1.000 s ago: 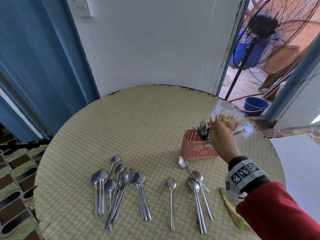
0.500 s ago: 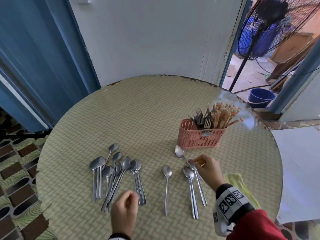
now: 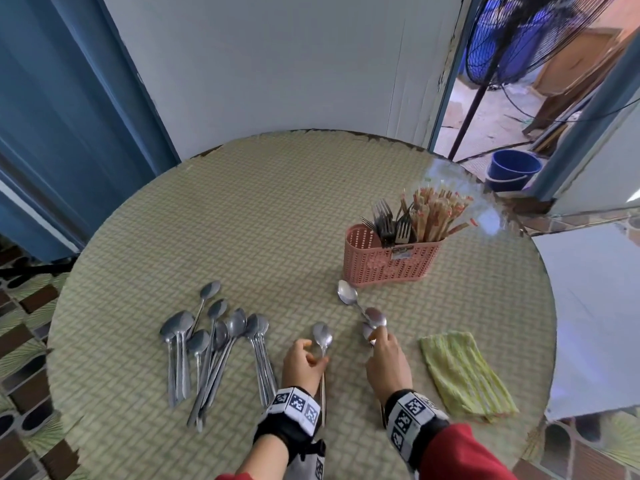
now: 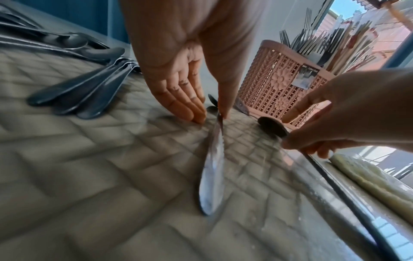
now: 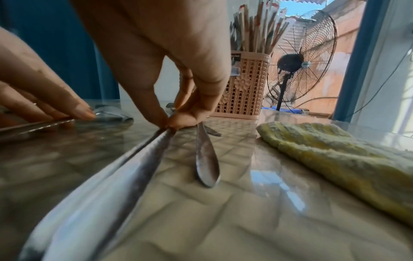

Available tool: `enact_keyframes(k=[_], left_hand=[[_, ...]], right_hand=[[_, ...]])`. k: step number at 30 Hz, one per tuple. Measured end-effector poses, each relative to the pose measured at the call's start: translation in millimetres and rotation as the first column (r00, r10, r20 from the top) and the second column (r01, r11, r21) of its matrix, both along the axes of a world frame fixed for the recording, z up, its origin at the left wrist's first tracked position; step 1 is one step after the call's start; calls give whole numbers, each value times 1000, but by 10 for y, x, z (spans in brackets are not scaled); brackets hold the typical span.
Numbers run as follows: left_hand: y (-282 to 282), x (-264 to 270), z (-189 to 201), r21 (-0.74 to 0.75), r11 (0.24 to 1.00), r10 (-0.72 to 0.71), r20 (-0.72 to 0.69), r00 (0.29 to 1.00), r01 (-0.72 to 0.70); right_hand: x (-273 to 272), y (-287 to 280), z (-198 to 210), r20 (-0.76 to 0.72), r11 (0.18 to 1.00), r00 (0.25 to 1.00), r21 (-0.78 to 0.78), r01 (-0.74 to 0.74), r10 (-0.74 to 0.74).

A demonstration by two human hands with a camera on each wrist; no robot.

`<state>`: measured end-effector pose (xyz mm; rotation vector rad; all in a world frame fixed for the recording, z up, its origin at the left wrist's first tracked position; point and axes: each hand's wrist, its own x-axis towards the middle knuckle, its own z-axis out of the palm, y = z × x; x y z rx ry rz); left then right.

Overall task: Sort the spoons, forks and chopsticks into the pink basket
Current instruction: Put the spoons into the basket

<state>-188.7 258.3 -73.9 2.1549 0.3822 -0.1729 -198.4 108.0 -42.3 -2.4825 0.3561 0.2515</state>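
Note:
The pink basket [image 3: 391, 261] stands at the right of the round table and holds forks [image 3: 388, 220] and chopsticks [image 3: 436, 216]. A heap of spoons [image 3: 214, 341] lies at the front left. My left hand [image 3: 317, 355] pinches the handle of a single spoon [image 3: 322, 336] between thumb and fingers against the table; the left wrist view shows that spoon [image 4: 212, 167] under the left hand [image 4: 212, 116]. My right hand [image 3: 375, 336] pinches the spoon handles [image 5: 134, 159] beside it at the right hand's fingertips [image 5: 170, 123]. Another spoon [image 3: 347, 294] lies in front of the basket.
A folded yellow cloth [image 3: 464, 372] lies at the right of my right hand. One more spoon [image 5: 206, 159] lies on the table by my right fingers. A standing fan [image 5: 301, 65] and a blue bucket [image 3: 512, 166] are beyond the table's far right edge.
My right hand came back from the basket to the spoons in front of it. My left hand came into view and moved right onto the single spoon.

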Motion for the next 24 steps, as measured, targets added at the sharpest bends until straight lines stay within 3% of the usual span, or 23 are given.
enact_keyframes(k=[10, 16, 22, 24], left_hand=[[-6, 116, 51, -63, 992, 98, -142, 985, -107], [53, 147, 105, -48, 996, 73, -61, 995, -76], [43, 250, 228, -22, 1000, -2, 17, 1000, 2], [36, 276, 351, -72, 997, 20, 93, 995, -13]], right_hand=[[37, -6, -1, -6, 992, 993, -55, 116, -117], [80, -9, 26, -14, 992, 993, -45, 117, -118], [89, -4, 142, -26, 969, 977, 130, 211, -210], [120, -20, 185, 50, 963, 975, 178, 204, -216]])
